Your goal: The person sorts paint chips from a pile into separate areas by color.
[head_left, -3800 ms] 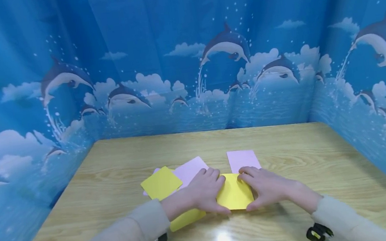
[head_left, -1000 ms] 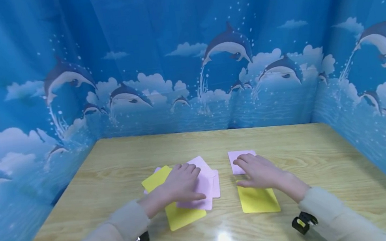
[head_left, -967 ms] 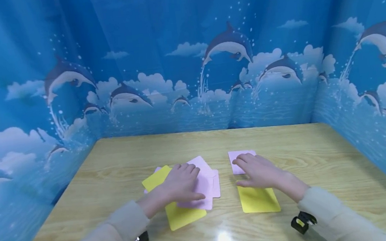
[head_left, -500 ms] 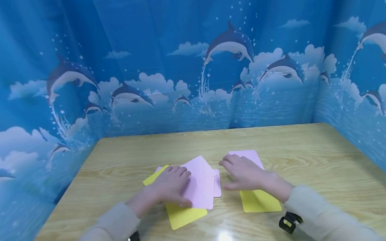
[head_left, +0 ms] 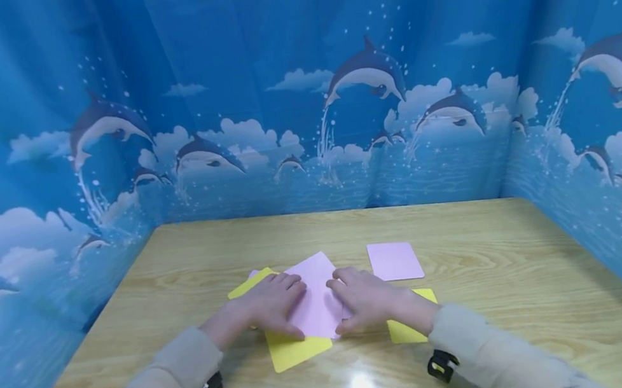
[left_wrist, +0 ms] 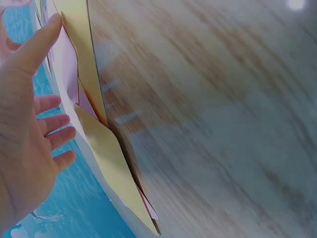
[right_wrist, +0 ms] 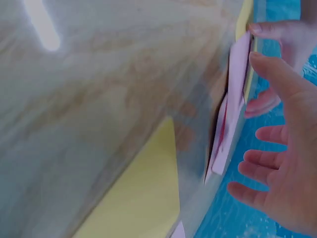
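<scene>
A pink square card (head_left: pixel 315 296) lies on top of an overlapping pile on the table. Over its left side is my left hand (head_left: pixel 274 302), thumb at the near edge and fingers spread. My right hand (head_left: pixel 364 298) reaches the card's right side, thumb and fingers loosely bent. In the left wrist view the thumb (left_wrist: pixel 47 34) meets the card edges while the other fingers stay apart. The right wrist view has the right thumb (right_wrist: pixel 270 69) at the pink card's edge. Beneath lie a yellow card (head_left: pixel 297 352) and another yellow card (head_left: pixel 252 281), partly hidden.
Right of the pile, a pink card (head_left: pixel 395 261) lies flat. Nearer me is a yellow card (head_left: pixel 407 332), partly covered by the right wrist. The wooden table (head_left: pixel 465 234) is bounded by a blue dolphin curtain (head_left: pixel 299 93). Light reflects off the table's front.
My right hand has moved left from above the right-hand cards to the pile. The left hand has shifted slightly left. The yellow card between both hands earlier now lies at the right.
</scene>
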{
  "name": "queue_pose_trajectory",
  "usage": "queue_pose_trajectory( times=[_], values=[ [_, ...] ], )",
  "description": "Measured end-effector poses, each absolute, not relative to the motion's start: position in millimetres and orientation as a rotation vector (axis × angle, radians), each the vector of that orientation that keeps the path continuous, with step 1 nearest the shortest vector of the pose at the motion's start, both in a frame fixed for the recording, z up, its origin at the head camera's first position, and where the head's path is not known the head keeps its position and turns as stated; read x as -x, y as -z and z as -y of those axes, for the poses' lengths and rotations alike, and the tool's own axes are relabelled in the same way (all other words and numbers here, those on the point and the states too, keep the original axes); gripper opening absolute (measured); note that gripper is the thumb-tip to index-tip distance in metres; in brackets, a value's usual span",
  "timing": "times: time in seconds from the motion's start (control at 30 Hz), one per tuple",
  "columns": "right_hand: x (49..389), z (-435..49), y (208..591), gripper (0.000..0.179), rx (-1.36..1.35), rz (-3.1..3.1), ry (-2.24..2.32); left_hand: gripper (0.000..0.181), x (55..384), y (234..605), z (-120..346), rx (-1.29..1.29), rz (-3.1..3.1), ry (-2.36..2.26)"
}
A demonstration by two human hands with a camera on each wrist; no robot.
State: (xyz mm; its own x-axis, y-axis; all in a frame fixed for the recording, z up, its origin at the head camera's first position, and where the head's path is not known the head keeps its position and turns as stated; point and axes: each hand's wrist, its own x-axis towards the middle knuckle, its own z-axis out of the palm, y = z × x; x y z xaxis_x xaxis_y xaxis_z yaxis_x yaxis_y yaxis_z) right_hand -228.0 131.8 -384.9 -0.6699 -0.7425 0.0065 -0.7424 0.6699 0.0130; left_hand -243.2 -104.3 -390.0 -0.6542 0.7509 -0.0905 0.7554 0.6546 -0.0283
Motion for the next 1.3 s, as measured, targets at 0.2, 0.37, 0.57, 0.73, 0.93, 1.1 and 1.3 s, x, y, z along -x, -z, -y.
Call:
queue_pose_trajectory(
  times=[0.2, 0.37, 0.57, 0.73, 0.93, 1.1, 1.3],
  values=[
    [226.5, -120.3, 389.7, 0.089, -1.290, 2.909, 0.149, 0.086, 243.5, 390.0, 104.1, -1.245, -2.756, 0.083],
    [226.8, -116.3, 392.4, 0.089, -1.272, 2.937, 0.209, 0.083, 244.6, 391.7, 103.5, -1.242, -2.748, 0.072],
    [227.3, -116.4, 393.0, 0.088, -1.256, 2.966, 0.211, 0.080, 244.9, 393.2, 103.7, -1.250, -2.745, 0.070],
    [228.0, -115.9, 393.3, 0.084, -1.256, 2.973, 0.188, 0.077, 244.8, 394.6, 103.8, -1.277, -2.747, 0.070],
    [228.9, -114.7, 391.7, 0.083, -1.269, 2.957, 0.160, 0.079, 245.5, 395.1, 102.9, -1.265, -2.746, 0.057],
    [229.5, -113.8, 389.7, 0.085, -1.277, 2.944, 0.152, 0.080, 246.5, 395.5, 102.2, -1.266, -2.757, 0.045],
    [230.8, -114.6, 386.2, 0.088, -1.218, 2.951, 0.209, 0.080, 251.2, 396.7, 99.2, -1.320, -2.814, 0.039]
  ],
)
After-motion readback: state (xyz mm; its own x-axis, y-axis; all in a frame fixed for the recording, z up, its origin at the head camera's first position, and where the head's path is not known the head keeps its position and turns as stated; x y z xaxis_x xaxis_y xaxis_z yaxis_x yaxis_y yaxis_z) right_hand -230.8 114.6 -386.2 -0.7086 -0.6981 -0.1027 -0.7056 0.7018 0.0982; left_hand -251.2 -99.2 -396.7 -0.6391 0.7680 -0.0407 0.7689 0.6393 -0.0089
